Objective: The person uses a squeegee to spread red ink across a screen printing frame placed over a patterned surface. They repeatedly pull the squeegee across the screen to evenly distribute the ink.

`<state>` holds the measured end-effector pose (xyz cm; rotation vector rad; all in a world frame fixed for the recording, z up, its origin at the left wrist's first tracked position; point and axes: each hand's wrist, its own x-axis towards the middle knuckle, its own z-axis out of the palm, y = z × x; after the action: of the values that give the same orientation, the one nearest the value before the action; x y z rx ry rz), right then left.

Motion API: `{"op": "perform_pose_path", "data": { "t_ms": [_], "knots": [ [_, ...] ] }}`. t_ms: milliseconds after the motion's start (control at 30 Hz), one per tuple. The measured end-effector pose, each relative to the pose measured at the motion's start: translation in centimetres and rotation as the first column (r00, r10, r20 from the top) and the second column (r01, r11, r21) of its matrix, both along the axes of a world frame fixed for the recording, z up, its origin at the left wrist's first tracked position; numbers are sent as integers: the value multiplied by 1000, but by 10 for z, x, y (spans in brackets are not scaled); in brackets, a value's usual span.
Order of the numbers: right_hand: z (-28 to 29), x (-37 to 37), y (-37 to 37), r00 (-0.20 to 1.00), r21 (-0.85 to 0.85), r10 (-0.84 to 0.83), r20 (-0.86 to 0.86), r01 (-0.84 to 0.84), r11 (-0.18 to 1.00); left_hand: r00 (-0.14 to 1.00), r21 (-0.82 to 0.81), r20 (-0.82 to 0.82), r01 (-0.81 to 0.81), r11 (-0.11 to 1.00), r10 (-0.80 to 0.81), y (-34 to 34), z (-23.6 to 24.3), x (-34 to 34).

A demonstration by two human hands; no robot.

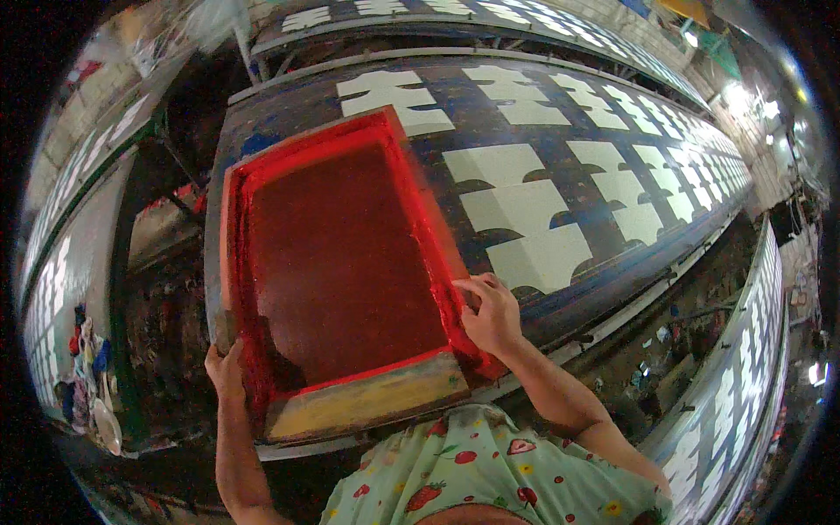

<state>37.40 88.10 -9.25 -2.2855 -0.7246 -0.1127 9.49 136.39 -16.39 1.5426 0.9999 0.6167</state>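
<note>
A wooden screen-printing frame, its mesh dark red and its inner border smeared bright red, lies on the near left end of a long dark printing table, with a worn yellowish strip along its bottom. My left hand grips the frame's left side near the lower corner. On the frame's right side, a little higher up, my right hand has its fingers curled over the red edge. Rows of pale cut fabric pieces lie flat on the table to the right of the frame.
More long tables with pale pieces run at the back, at the left and at the right. Rags and a pale round item sit at the left. A dark gap with metal supports separates the left tables from mine.
</note>
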Motion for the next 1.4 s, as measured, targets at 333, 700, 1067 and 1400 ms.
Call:
{"op": "perform_pose_path", "data": {
  "t_ms": [333, 700, 1067, 1400],
  "knots": [
    [7, 86, -88, 978, -90, -146, -150, 134, 987, 993, 33, 118, 4, 999, -7, -78, 5, 77],
    [-45, 208, -270, 930, -48, -336, -152, 333, 942, 991, 174, -35, -118, 978, 126, -298, 17, 215],
    [-36, 262, -371, 951, 7, -285, -122, 288, 958, 989, 26, 140, -54, 998, 50, -394, -13, 268],
    [-58, 288, -410, 960, 58, -213, -181, 227, 972, 999, 212, 10, -53, 976, 53, -431, 1, 292]
  ]
}}
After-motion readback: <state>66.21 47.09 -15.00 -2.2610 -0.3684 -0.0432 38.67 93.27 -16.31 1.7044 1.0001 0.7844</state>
